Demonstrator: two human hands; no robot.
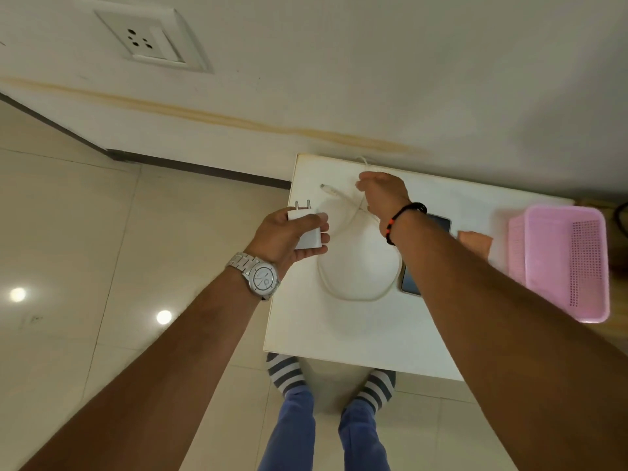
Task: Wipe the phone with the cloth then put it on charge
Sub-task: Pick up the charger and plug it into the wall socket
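Note:
My left hand (289, 234) grips a white charger plug (307, 229) over the table's left edge, its two pins pointing up toward the wall. A white cable (353, 295) loops from the plug across the white table (326, 334). My right hand (382, 192) reaches over the far part of the table and appears to hold the cable near its free connector end (324, 187). The dark phone (413, 280) lies flat on the table, mostly hidden under my right forearm. A peach cloth (475, 241) lies beside the phone, partly covered by the arm.
A pink plastic basket (564, 263) stands on the table's right end. A white wall socket (151, 39) sits on the wall at upper left, well above the table. My feet in striped socks (285, 370) stand on the tiled floor at the table's near edge.

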